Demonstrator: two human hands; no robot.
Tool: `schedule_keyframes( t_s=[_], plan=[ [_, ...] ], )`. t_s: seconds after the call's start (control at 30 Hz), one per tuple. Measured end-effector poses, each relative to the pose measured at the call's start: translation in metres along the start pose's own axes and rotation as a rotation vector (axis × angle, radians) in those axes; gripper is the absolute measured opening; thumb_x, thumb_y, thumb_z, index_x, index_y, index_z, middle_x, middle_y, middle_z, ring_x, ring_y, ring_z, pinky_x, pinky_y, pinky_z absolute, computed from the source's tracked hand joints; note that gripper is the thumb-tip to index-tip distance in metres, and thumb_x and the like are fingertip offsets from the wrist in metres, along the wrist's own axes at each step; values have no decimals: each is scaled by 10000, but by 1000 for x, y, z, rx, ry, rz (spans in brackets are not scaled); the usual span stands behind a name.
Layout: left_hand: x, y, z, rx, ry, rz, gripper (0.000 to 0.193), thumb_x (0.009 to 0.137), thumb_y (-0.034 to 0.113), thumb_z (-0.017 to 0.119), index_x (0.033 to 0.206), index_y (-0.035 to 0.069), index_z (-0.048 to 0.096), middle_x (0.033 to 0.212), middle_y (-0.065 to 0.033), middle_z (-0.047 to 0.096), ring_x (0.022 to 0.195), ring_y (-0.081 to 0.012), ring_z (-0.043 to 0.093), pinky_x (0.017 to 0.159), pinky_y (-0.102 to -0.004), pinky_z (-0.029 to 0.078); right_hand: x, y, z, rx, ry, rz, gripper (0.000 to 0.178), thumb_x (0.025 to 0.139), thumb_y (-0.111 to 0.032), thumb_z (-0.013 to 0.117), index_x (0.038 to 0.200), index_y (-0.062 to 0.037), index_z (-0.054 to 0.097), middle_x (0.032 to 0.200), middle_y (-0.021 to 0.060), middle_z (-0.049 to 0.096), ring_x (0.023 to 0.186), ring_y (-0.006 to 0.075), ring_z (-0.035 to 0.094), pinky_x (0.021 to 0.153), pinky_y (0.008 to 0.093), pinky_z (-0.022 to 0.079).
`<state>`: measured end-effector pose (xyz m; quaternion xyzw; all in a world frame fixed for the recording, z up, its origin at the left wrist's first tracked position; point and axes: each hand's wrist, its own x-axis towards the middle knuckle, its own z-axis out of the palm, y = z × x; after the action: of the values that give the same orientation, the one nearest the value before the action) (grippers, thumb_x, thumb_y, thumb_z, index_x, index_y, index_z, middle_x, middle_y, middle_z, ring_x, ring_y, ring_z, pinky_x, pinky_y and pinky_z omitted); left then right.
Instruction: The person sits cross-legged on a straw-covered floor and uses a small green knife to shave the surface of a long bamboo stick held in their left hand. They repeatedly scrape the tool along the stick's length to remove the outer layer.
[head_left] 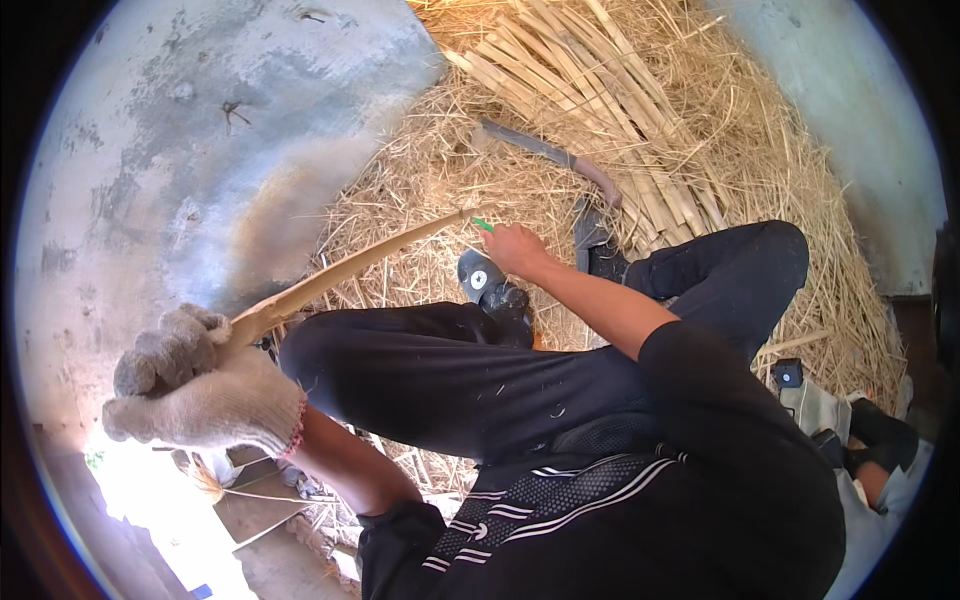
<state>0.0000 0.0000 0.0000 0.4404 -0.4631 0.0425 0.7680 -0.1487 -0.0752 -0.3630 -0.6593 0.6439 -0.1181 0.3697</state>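
Observation:
My left hand (pixel 215 385), in a grey-white knit work glove, is closed around the near end of a long, slightly curved bamboo strip (pixel 350 262). The strip slants up to the right, over my bent leg. At its far end is my bare right hand (pixel 515 250), closed on a small green-handled tool (pixel 483 225). Most of that tool is hidden in the fingers, so its kind does not show. The green part lies right beside the strip's tip; whether they touch I cannot tell.
Loose shavings (pixel 420 180) cover the floor around my black shoes. A big knife (pixel 535 145) with a brown handle lies beyond my right hand, beside a stack of split strips (pixel 600 95). A stained wall (pixel 200 130) stands at left. Someone's leg (pixel 880 450) shows at lower right.

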Motion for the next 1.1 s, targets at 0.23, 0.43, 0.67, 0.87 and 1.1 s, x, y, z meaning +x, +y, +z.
schedule_keyframes(
  t_s=[0.23,0.43,0.67,0.87,1.1],
  plan=[
    [-10,8,-5,-120,12,-102,553,1005,505,234,551,191,200,487,48,140,437,-91,169,435,-245,226,14,33,-5,-144,60,-82,477,1020,-406,362,1090,11,584,954,275,654,919,431,656,811,532,523],
    [2,13,-17,-57,131,-175,520,1003,437,257,548,190,218,497,48,172,443,-97,196,437,-261,265,25,26,26,-123,7,-113,420,1004,-356,401,1019,-10,639,962,270,668,934,403,662,830,497,527],
    [10,-10,-29,-189,-36,-119,523,1020,421,308,563,181,225,497,39,172,447,-102,184,449,-268,271,3,139,-30,-309,197,0,372,1006,-288,383,1227,-51,565,979,248,671,895,407,661,792,487,532],
    [11,4,-4,-237,-43,-160,452,982,335,363,582,184,215,536,34,168,464,-110,171,472,-285,272,14,10,-26,172,12,-228,406,1023,-354,355,1181,-32,547,1012,292,631,945,471,620,836,548,494],
    [6,8,10,-156,41,-190,389,911,236,364,550,198,222,493,41,181,382,-73,151,325,-226,190,17,22,0,-8,1,-44,419,1023,-363,370,1179,-5,521,888,312,644,861,469,647,773,551,512]
  ],
)
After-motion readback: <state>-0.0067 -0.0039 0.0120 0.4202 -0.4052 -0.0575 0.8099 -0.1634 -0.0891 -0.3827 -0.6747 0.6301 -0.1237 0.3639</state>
